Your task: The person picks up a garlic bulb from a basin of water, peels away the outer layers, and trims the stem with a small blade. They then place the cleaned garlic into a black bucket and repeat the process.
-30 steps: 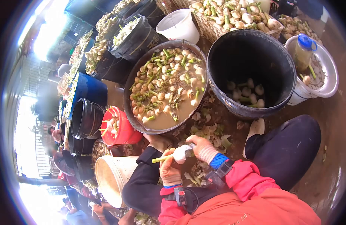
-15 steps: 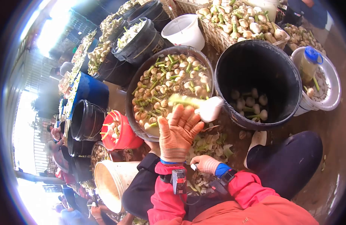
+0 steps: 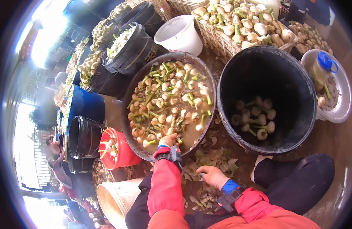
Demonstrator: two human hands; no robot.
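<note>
My left hand (image 3: 168, 140) reaches over the near rim of a wide dark tub (image 3: 126, 86). Its fingers curl among the bulbs; what they hold, if anything, is hidden. In the tub, bulbs that look like fresh garlic (image 3: 160, 102), with short green stalks, lie in murky water. Lower and to the right, my right hand (image 3: 215, 178) is closed around a small grey-tipped thing (image 3: 201, 175), mostly covered by the fingers. Below both hands lie peelings (image 3: 216, 157). A deep black bucket (image 3: 275, 145) on the right has several cleaned bulbs (image 3: 256, 114) at the bottom.
Beyond the tub stand a white bucket (image 3: 183, 38) and a wicker basket (image 3: 218, 42) heaped with bulbs. A red bucket (image 3: 126, 150) and a tipped cream bucket (image 3: 113, 198) are at left. At right, a bottle (image 3: 322, 70) rests in a white basin (image 3: 346, 95). People are farther left.
My left hand, earlier open with a bulb in the air just beyond it, has moved down and left into the tub's near edge. That bulb has left the air. My right hand stays low.
</note>
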